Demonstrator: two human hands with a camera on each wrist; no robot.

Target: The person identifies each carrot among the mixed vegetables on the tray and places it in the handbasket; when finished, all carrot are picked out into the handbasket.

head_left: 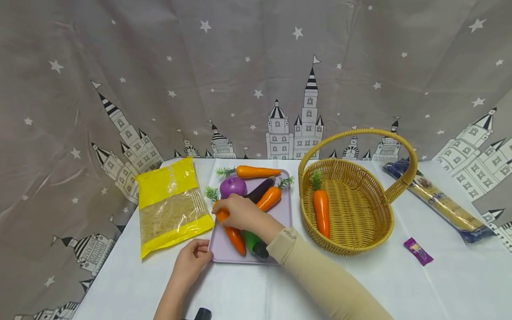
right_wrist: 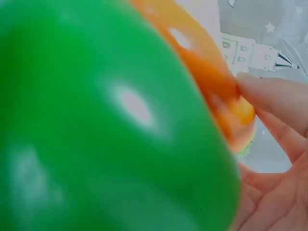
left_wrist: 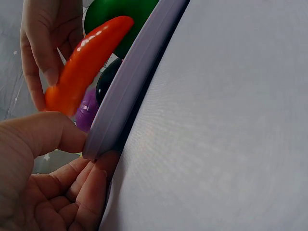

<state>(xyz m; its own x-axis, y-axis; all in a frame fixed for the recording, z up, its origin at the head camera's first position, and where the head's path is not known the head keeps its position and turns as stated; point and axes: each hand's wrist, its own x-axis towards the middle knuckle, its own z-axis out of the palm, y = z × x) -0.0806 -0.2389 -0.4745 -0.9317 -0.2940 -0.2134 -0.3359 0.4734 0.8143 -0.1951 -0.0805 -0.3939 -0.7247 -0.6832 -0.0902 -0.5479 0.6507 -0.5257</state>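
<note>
My right hand grips an orange toy carrot near its leafy top, over the left side of a pale lilac tray. The left hand pinches the tray's near left corner, thumb on top and fingers beneath, as the left wrist view shows. Also on the tray are a purple onion, a dark eggplant, a green zucchini-like vegetable and another carrot. One more carrot lies across the far edge. In the right wrist view, the green vegetable hides part of the held carrot.
Right of the tray stands a wicker basket with a tall handle and one carrot inside. A yellow pasta bag lies left. Farther right are a long pasta packet and a small purple wrapper. A patterned curtain hangs behind.
</note>
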